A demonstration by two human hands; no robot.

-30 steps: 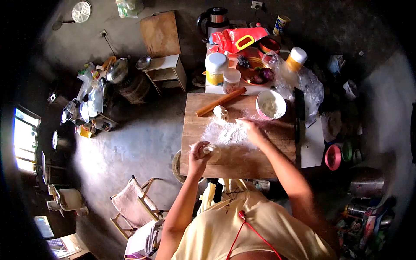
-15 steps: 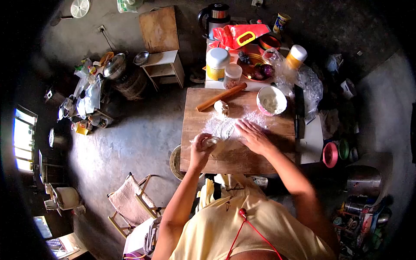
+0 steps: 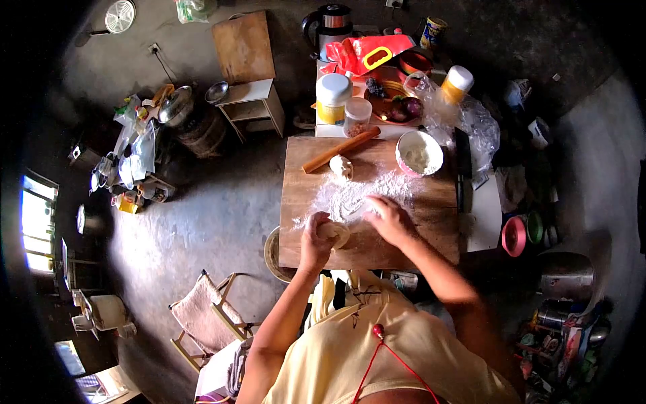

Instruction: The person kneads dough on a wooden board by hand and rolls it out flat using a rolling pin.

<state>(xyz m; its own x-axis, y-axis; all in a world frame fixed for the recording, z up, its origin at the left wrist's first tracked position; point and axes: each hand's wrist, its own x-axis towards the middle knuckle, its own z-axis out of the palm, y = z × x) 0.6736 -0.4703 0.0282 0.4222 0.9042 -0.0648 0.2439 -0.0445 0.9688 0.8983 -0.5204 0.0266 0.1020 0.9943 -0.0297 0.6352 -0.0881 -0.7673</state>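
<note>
Dough (image 3: 335, 236), one pale, rounded piece, sits in the person's left hand (image 3: 314, 239), the fingers curled around its outer side, above the near left part of the wooden board. To its right, the right hand (image 3: 391, 221) is open with loosely bent fingers, at the near right edge of some flour; from where I stand I can't tell whether the fingertips touch down.

Biggest of all is the white bench (image 3: 486, 225), running beyond both hands and out past the right one. Under the hands lies the wooden board (image 3: 363, 257). Past the right hand, up on the far right, a clear plastic bag (image 3: 481, 135) spreads out, crumpled. White flour (image 3: 346, 202) is smeared just ahead of the hands. Farther ahead of the left hand, a brown rolling pin (image 3: 341, 149) lies at a slant. Beyond the right hand stands a bowl (image 3: 406, 168) with white powder inside. Smallest, a second lump (image 3: 341, 167) rests between rolling pin and flour.
</note>
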